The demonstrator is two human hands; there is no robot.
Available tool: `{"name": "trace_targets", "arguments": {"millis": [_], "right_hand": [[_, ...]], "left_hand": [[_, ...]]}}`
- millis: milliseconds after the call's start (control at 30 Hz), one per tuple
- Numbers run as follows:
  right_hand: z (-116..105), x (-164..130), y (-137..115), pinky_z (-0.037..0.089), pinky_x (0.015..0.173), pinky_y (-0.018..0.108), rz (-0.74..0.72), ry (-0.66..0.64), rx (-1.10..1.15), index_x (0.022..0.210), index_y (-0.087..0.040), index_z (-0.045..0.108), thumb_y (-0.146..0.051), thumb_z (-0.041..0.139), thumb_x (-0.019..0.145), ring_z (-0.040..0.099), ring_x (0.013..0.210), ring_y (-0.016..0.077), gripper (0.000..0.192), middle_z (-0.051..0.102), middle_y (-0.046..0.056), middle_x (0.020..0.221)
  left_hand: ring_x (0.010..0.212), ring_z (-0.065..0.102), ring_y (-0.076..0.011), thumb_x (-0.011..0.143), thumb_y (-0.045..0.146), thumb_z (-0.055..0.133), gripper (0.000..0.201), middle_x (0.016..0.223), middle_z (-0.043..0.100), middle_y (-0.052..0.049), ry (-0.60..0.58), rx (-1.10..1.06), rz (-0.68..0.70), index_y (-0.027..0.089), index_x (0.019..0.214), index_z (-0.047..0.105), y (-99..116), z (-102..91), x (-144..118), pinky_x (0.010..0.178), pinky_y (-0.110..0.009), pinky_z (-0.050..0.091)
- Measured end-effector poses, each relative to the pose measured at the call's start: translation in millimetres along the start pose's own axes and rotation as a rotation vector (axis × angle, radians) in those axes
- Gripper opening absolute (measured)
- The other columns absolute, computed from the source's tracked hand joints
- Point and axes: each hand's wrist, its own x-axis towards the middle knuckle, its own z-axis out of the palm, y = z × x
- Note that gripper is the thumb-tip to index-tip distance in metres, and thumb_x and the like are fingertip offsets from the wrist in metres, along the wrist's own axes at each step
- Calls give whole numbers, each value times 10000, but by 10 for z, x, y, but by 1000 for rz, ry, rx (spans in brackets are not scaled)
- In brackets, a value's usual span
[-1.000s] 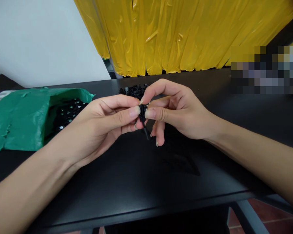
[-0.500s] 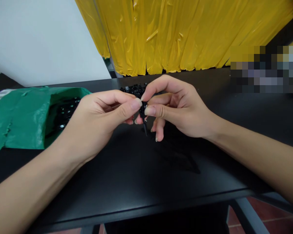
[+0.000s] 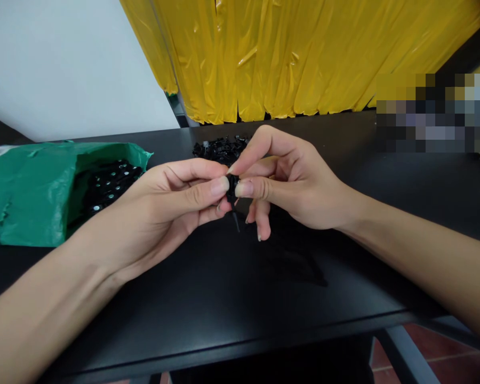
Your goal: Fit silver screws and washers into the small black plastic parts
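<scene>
From the head camera, the left hand [image 3: 172, 200] and the right hand [image 3: 286, 178] meet above the black table [image 3: 224, 298], both pinching one small black part [image 3: 232, 186] between thumb and fingertips. The part is dark and mostly hidden, with a thin pin hanging below. Behind lies a pile of black parts [image 3: 221, 148]; an open green bag [image 3: 32, 192] of similar pieces sits left.

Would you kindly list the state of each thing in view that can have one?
Left hand: closed, thumb and fingers pinching the small black part.
Right hand: closed in a pinch grip on the same part.
Small black part: held above the table, thin pin pointing down.
Green bag: lying on its side, mouth open, black pieces inside.
Pile of black pieces: loose on the table behind the hands.
</scene>
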Motion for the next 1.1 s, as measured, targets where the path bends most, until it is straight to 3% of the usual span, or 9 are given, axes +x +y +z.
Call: {"name": "trace_targets", "arguments": {"millis": [167,233,333,500,633,933,1100], "right_hand": [[-7,-3,-38,632,551,169,-25,43,-46,1025,-165,578,-227,759,915,794,759,145,221,752,-37,814],[-6,-6,-38,620,543,156,-32,72,-76,1050,-167,585,-260,759,918,799,814,159,237,757,-23,849],[-2,-8,-26,613,537,144,-41,89,-96,1072,-167,591,-286,765,916,796,861,168,262,757,-11,868],[0,-4,-27,608,528,134,-43,74,-98,1102,-153,602,-241,755,924,789,800,146,251,759,-13,850],[4,-4,-37,614,527,139,-13,77,-96,1101,-144,621,-262,757,920,793,805,158,256,764,-6,832],[3,-14,15,604,489,132,-3,52,-23,951,-155,592,-212,752,916,767,666,111,174,764,-22,817],[3,-7,-14,598,484,128,-31,57,-46,957,-155,610,-230,769,907,779,712,127,183,740,-40,757]], "left_hand": [[845,716,-150,832,244,825,230,955,742,-17,-2,-3,21,241,1060,797,5,23,-5,788,-237,622],[820,692,-148,899,319,763,131,889,721,-13,-4,56,101,239,997,797,4,40,7,774,-260,604],[749,645,-125,929,366,743,165,783,697,0,58,220,277,238,834,788,-14,53,21,707,-235,553],[754,644,-130,932,331,748,164,795,704,10,119,401,436,241,799,782,-48,58,12,690,-249,531],[750,634,-141,954,363,717,213,771,702,4,113,375,365,246,786,778,-44,70,3,705,-270,529],[789,664,-151,892,295,791,100,824,708,-11,8,174,249,223,823,798,-59,67,-26,758,-278,590],[796,663,-142,833,256,846,101,890,730,-14,52,42,156,227,915,796,-56,104,-60,766,-255,591]]}}
